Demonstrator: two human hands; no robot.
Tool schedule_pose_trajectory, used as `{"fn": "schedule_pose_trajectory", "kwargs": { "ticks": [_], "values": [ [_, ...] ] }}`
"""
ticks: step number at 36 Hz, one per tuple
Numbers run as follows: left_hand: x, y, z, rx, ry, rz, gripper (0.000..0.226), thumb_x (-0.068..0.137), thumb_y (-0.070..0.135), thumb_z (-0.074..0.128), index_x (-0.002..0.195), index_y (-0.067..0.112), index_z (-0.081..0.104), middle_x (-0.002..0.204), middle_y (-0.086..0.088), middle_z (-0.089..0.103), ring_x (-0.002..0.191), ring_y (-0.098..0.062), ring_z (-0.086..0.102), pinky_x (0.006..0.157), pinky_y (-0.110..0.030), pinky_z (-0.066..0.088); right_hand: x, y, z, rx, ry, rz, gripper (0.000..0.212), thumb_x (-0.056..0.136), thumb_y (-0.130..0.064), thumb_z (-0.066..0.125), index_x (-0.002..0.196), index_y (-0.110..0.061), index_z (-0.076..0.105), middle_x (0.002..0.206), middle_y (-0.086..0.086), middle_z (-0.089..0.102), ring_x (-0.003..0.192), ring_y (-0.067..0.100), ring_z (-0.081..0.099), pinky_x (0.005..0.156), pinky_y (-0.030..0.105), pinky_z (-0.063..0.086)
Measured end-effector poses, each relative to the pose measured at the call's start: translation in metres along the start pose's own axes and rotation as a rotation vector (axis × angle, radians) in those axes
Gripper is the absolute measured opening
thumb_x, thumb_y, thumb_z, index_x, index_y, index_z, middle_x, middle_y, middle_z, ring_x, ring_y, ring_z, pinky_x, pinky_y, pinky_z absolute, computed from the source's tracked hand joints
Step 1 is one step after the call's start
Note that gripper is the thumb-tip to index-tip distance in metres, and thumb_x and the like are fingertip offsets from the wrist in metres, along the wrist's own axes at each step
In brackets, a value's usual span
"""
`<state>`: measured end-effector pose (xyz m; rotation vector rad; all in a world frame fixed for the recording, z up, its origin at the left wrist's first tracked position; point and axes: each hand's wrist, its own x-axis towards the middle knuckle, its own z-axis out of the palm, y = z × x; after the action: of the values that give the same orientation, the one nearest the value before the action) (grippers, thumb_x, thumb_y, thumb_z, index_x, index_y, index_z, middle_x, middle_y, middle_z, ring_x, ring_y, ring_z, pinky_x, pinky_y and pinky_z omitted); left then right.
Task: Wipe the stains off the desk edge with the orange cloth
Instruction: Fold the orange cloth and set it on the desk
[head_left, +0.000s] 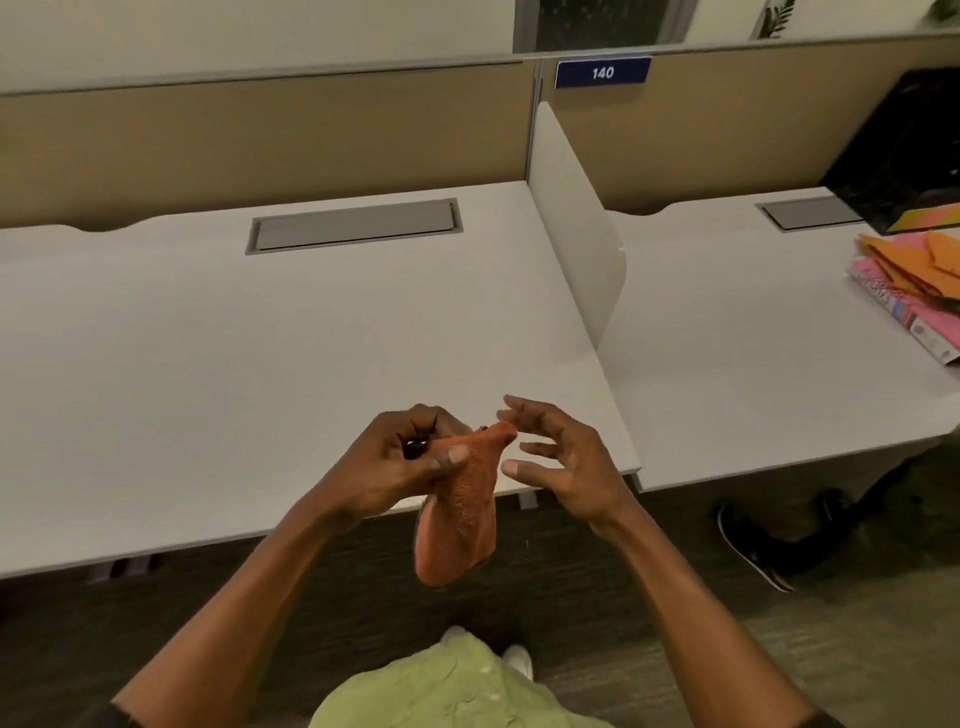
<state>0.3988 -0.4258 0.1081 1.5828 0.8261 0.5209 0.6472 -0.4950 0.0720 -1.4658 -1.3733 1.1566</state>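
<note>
An orange cloth hangs bunched from my left hand, which pinches its top between thumb and fingers just above the front edge of the white desk. My right hand is open beside it, fingers spread, with its fingertips close to the cloth's upper tip; I cannot tell if they touch. Both hands hover over the desk's front right corner. No stains on the desk edge are visible from here.
A white divider panel separates this desk from the neighbouring desk on the right, which holds orange cloths and a pink book. A grey cable hatch sits at the back. Another person's black shoe is on the floor at right.
</note>
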Motion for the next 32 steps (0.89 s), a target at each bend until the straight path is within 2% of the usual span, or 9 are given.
{"fn": "schedule_pose_trajectory", "kwargs": {
  "ticks": [3, 7, 9, 12, 19, 23, 25, 27, 32],
  "values": [
    [-0.005, 0.006, -0.003, 0.039, 0.030, 0.031, 0.014, 0.098, 0.029, 0.077, 0.095, 0.015, 0.072, 0.114, -0.010, 0.073, 0.103, -0.036, 0.075, 0.082, -0.052, 0.067, 0.006, -0.005, 0.004, -0.046, -0.052, -0.026, 0.060, 0.087, -0.028, 0.086, 0.142, -0.035, 0.063, 0.131, -0.012, 0.073, 0.125, 0.009, 0.067, 0.108, 0.044, 0.057],
    [-0.019, 0.012, -0.005, 0.165, 0.189, 0.024, 0.027, 0.092, 0.041, 0.084, 0.091, 0.016, 0.073, 0.101, -0.003, 0.073, 0.093, -0.018, 0.075, 0.076, -0.035, 0.065, 0.014, -0.010, 0.008, -0.051, 0.065, -0.083, 0.024, 0.088, -0.023, 0.085, 0.111, -0.023, 0.081, 0.103, -0.010, 0.081, 0.102, 0.011, 0.076, 0.093, 0.043, 0.064],
    [-0.028, 0.010, -0.009, 0.272, 0.297, 0.032, 0.027, 0.089, 0.047, 0.084, 0.087, 0.024, 0.071, 0.091, 0.003, 0.072, 0.086, -0.016, 0.074, 0.074, -0.036, 0.065, 0.019, -0.012, 0.007, -0.034, 0.099, -0.116, 0.016, 0.087, -0.021, 0.085, 0.103, -0.019, 0.082, 0.097, -0.008, 0.081, 0.098, 0.012, 0.076, 0.087, 0.039, 0.065],
    [-0.039, 0.003, -0.022, 0.472, 0.410, 0.062, 0.027, 0.089, 0.055, 0.083, 0.086, 0.032, 0.070, 0.092, 0.007, 0.069, 0.090, -0.016, 0.069, 0.079, -0.046, 0.062, 0.028, -0.020, 0.007, 0.018, 0.099, -0.169, 0.015, 0.085, -0.013, 0.086, 0.099, -0.012, 0.081, 0.098, 0.000, 0.080, 0.099, 0.019, 0.076, 0.087, 0.036, 0.065],
    [-0.058, -0.013, -0.067, 0.614, 0.531, 0.008, 0.033, 0.079, 0.060, 0.083, 0.091, 0.032, 0.070, 0.103, 0.014, 0.061, 0.101, -0.015, 0.064, 0.075, -0.033, 0.058, 0.051, -0.055, 0.036, -0.050, -0.061, -0.155, 0.006, 0.091, -0.017, 0.082, 0.095, -0.014, 0.079, 0.092, 0.000, 0.078, 0.092, 0.022, 0.074, 0.089, 0.044, 0.064],
    [-0.069, -0.027, -0.099, 0.489, 0.475, -0.026, 0.035, 0.078, 0.056, 0.088, 0.097, 0.034, 0.069, 0.104, 0.012, 0.067, 0.098, -0.016, 0.069, 0.068, -0.041, 0.066, 0.068, -0.075, 0.065, -0.095, -0.022, -0.194, 0.004, 0.092, -0.021, 0.081, 0.093, -0.018, 0.078, 0.090, -0.005, 0.077, 0.090, 0.018, 0.073, 0.087, 0.045, 0.064],
    [-0.074, -0.038, -0.117, 0.525, 0.426, -0.049, 0.035, 0.081, 0.047, 0.092, 0.102, 0.033, 0.068, 0.103, 0.013, 0.070, 0.097, -0.012, 0.070, 0.074, -0.039, 0.066, 0.077, -0.084, 0.080, -0.105, -0.004, -0.203, 0.004, 0.091, -0.022, 0.082, 0.092, -0.020, 0.079, 0.090, -0.006, 0.078, 0.089, 0.019, 0.074, 0.087, 0.046, 0.064],
    [-0.080, -0.047, -0.135, 0.617, 0.399, -0.072, 0.035, 0.082, 0.038, 0.094, 0.104, 0.032, 0.068, 0.097, 0.015, 0.070, 0.093, -0.009, 0.068, 0.080, -0.036, 0.062, 0.087, -0.092, 0.096, -0.112, 0.013, -0.209, 0.005, 0.090, -0.021, 0.083, 0.091, -0.021, 0.079, 0.089, -0.006, 0.078, 0.089, 0.019, 0.074, 0.086, 0.048, 0.064],
    [-0.093, -0.064, -0.182, 0.707, 0.447, -0.115, 0.015, 0.087, 0.039, 0.088, 0.088, 0.034, 0.073, 0.087, 0.013, 0.064, 0.079, -0.008, 0.058, 0.071, -0.029, 0.045, 0.108, -0.105, 0.129, -0.128, 0.052, -0.223, 0.005, 0.089, -0.021, 0.084, 0.092, -0.021, 0.079, 0.088, -0.005, 0.078, 0.087, 0.019, 0.074, 0.085, 0.048, 0.064]
  ]
}}
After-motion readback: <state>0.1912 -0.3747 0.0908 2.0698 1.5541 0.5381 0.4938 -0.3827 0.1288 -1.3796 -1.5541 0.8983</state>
